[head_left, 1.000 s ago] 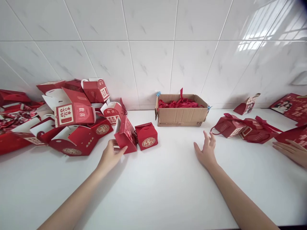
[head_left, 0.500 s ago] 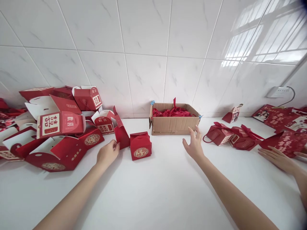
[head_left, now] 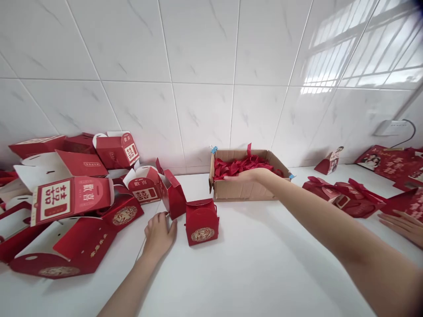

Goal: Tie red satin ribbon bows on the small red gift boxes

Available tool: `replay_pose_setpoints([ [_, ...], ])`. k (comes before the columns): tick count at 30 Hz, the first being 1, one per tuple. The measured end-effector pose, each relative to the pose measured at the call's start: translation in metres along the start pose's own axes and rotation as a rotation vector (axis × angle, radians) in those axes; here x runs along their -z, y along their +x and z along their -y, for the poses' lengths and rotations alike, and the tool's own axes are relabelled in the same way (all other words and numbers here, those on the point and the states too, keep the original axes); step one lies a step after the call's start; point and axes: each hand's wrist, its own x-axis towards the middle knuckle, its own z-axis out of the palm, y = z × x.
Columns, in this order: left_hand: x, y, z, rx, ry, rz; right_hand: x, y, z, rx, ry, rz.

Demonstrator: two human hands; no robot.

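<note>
Steadying seems the left side's job. Left of the cardboard box (head_left: 244,192), the left hand (head_left: 160,233) would do well to brace the open red carton (head_left: 174,199) so it does not tip. It should leave alone the small closed carton (head_left: 202,221), which stands between it and the cardboard box.

At the box itself, pinching a single ribbon (head_left: 236,166) by one end and lifting straight up would probably keep the tangle from following.

The left hand lies palm down on the worktop (head_left: 251,264), fingers loosely together and clamped on nothing, their tips touching the open carton's lower edge. The right hand (head_left: 246,176) reaches over the cardboard box's front wall, palm down on the ribbons. I cannot tell whether its fingers have closed on one.

Far right of the box, another person's hand (head_left: 401,224) rests flat.
</note>
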Motion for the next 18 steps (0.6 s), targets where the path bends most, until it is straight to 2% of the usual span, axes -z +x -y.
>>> replay_pose_setpoints([
  [3, -0.002, 0.002, 0.005, 0.033, -0.059, -0.018, -0.014, -0.024, -0.002, 0.175, -0.051, 0.152],
  [5, 0.000, 0.003, 0.005, 0.076, -0.132, -0.075, -0.030, -0.046, -0.001, 0.257, -0.091, 0.140],
  [7, 0.009, 0.003, 0.000, 0.094, -0.214, -0.201, -0.051, -0.065, 0.004, 0.276, -0.119, 0.090],
  [10, 0.036, -0.001, -0.024, 0.033, -0.365, -0.435, -0.081, -0.086, 0.011, 0.251, -0.167, -0.041],
  [11, 0.047, -0.003, -0.035, 0.010, -0.426, -0.462, -0.087, -0.090, 0.012, 0.241, -0.185, -0.073],
  [13, 0.073, -0.009, -0.057, -0.091, -0.512, -0.438, -0.095, -0.094, 0.013, 0.234, -0.203, -0.127],
  [15, 0.097, -0.015, -0.075, -0.197, -0.463, -0.409, -0.095, -0.096, 0.012, 0.239, -0.174, -0.157],
  [18, 0.127, -0.021, -0.099, -0.173, -0.438, -0.390, -0.090, -0.097, 0.010, 0.254, -0.089, -0.144],
])
